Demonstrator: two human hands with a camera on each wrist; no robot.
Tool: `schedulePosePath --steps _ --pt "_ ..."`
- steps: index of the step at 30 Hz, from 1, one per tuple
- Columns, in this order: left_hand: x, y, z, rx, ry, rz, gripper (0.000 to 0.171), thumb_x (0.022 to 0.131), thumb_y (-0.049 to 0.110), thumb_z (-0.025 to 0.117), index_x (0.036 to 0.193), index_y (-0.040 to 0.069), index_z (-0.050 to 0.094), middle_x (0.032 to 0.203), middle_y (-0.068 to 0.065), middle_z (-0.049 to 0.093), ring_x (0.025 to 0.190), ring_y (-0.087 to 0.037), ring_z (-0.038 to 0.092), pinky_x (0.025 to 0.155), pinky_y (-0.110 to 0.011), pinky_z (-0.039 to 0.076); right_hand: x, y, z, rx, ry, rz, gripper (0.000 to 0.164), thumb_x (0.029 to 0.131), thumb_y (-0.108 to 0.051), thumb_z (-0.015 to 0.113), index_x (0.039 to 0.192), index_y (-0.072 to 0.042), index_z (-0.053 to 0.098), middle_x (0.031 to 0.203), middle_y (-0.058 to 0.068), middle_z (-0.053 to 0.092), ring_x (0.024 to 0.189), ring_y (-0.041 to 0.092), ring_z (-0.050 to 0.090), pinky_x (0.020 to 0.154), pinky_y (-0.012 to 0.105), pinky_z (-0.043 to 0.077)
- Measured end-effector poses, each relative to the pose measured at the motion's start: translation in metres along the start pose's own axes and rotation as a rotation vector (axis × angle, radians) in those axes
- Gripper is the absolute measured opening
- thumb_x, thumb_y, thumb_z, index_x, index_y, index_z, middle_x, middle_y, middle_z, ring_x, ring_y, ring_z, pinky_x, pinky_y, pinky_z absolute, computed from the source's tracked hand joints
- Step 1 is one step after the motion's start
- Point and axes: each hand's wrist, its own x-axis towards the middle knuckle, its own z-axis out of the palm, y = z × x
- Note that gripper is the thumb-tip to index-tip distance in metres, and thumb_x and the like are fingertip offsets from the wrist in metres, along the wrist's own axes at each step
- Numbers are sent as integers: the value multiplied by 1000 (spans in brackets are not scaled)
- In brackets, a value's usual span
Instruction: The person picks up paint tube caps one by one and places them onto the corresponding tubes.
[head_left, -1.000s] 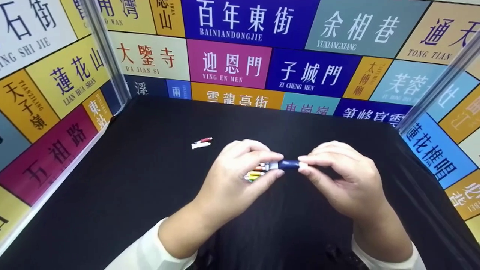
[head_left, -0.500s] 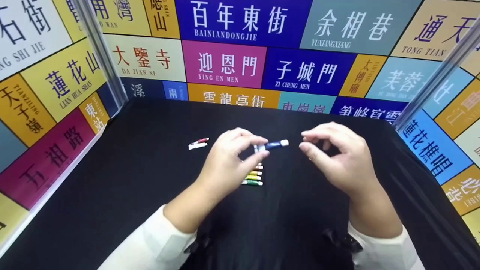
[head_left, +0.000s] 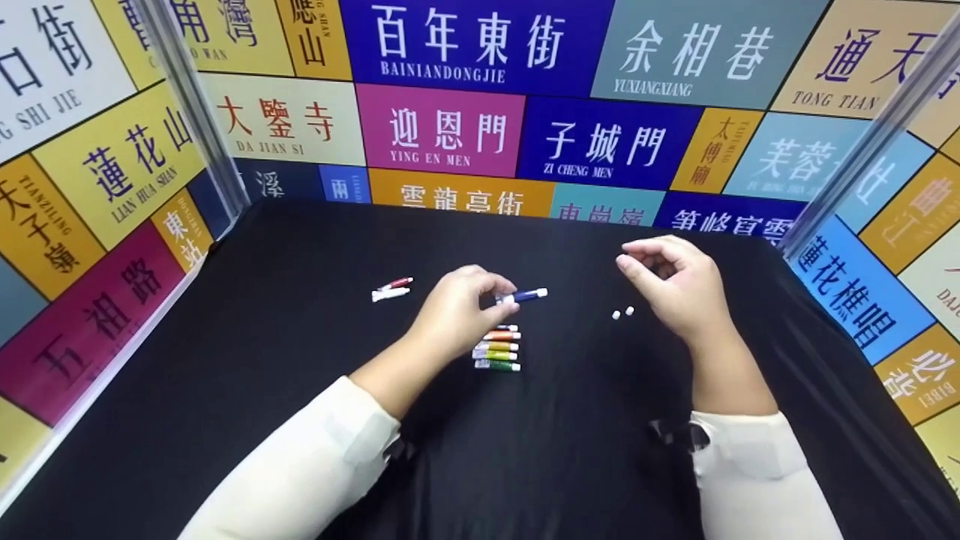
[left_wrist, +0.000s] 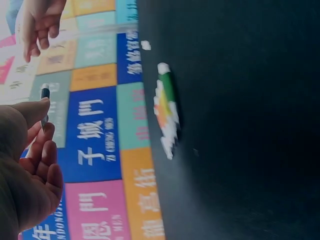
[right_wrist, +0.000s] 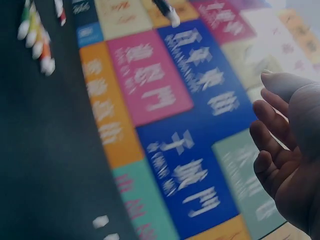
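Observation:
My left hand pinches a small dark blue paint tube between thumb and fingers, its white end pointing right. The left wrist view shows that tube sticking up past the thumb. Below the left hand lies a row of paint tubes with white caps, among them a green tube and an orange one; part of the row is hidden by the hand. My right hand is raised off the table with loosely bent fingers, holding nothing. Beneath it lie two small white caps.
To the left of the row, a red tube and a white tube lie side by side. A black cloth covers the table. Printed panels stand behind and at both sides.
My right hand has let go of the blue tube's end and moved away to the right and back. The left hand has drawn slightly left with the tube. Two white caps have come into sight.

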Motion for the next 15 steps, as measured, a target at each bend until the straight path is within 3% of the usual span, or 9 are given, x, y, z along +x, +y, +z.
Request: schedulePosePath --steps 9,15 --pt "18 -34 14 67 -51 -61 18 96 27 81 110 15 82 104 -9 76 98 -24 67 94 -42 55 -1 75 11 -92 -94 143 29 100 -33 76 119 -12 81 108 9 78 85 -3 62 79 13 46" --pt "33 -47 20 94 -111 -126 17 96 26 80 107 14 81 101 -6 77 99 -25 69 95 -42 55 -6 106 20 -121 -193 224 34 101 -29 74 127 -8 77 118 14 79 87 -5 61 80 12 45"
